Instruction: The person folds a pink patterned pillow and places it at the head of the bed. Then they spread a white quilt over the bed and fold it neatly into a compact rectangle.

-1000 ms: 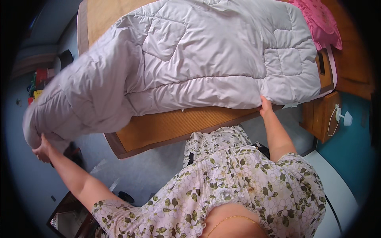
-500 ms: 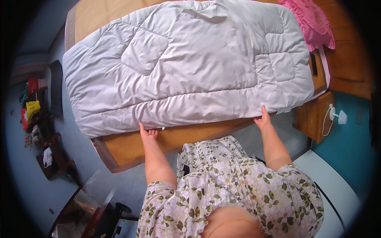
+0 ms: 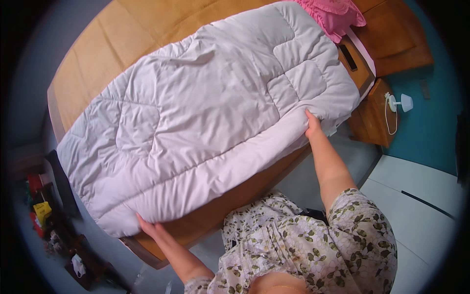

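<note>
A white quilted comforter [image 3: 210, 112] lies folded and wrinkled across a bed covered with a tan woven mat [image 3: 132, 29]. My left hand [image 3: 151, 228] grips its near edge close to the lower left corner, thumb on top and the other fingers mostly hidden. Farther right, my right hand [image 3: 312, 125] holds the same edge near the pillow end, thumb over the cloth and fingertips tucked under. Below that edge a strip of the mat shows between my arms.
A pink ruffled pillow [image 3: 338, 18] and a dark flat object [image 3: 348, 57] lie near the wooden headboard [image 3: 391, 36]. To the right stand a wooden nightstand [image 3: 369, 120], a white lamp [image 3: 405, 102] and a white cabinet [image 3: 416, 181]. Cluttered dark furniture [image 3: 73, 250] is at the left.
My hands are wider apart: the left has slid along the edge toward the comforter's left corner, the right sits higher in view. The whole view has turned, so bed and comforter appear more slanted.
</note>
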{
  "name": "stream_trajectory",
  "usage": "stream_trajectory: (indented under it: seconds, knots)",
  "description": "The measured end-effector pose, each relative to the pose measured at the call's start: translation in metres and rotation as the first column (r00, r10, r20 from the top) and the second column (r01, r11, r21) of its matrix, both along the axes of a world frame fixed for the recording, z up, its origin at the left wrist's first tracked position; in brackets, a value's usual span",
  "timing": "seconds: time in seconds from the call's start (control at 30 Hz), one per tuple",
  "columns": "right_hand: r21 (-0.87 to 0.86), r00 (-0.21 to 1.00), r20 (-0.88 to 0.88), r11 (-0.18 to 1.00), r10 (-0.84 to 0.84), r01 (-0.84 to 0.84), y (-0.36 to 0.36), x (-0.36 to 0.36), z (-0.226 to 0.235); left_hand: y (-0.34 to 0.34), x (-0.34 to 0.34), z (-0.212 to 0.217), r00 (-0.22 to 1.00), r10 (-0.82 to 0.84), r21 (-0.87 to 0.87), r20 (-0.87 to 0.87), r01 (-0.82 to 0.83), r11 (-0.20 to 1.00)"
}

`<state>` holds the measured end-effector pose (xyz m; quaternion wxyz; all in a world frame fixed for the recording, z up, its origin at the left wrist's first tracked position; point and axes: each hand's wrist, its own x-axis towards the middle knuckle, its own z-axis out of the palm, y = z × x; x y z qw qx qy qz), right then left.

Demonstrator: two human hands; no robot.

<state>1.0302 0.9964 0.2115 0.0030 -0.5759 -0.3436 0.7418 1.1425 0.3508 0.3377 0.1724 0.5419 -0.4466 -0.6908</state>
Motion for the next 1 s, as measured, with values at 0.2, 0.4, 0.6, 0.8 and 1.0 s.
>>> stream_trajectory:
  seconds: [0.2,0.4,0.6,0.8,1.0]
  knots:
    - [0.176,0.992,-0.048,0.978,0.119,-0.109,0.012,-0.039,-0.002,0.069,0.104,0.028,0.958,0.076,-0.025,0.275,-0.072,0.997]
    - [0.252,0.985,-0.002,0.953,0.173,-0.167,0.016,-0.041,0.009,0.163,0.076,0.026,0.972,0.01,0.074,0.233,-0.028,0.997]
    - [0.248,0.97,-0.012,0.94,0.245,-0.234,-0.003,-0.023,-0.019,0.237,0.032,0.036,0.813,-0.303,0.215,0.497,0.222,0.951]
    - [0.289,0.941,0.339,0.95,0.013,-0.117,-0.019,0.058,0.003,0.148,0.059,-0.017,0.99,-0.142,0.58,0.023,0.102,0.808]
    - [-0.088,0.971,-0.226,0.99,0.084,-0.106,0.009,0.046,-0.066,0.006,0.083,-0.048,0.952,0.288,0.607,-0.106,-0.167,0.777]
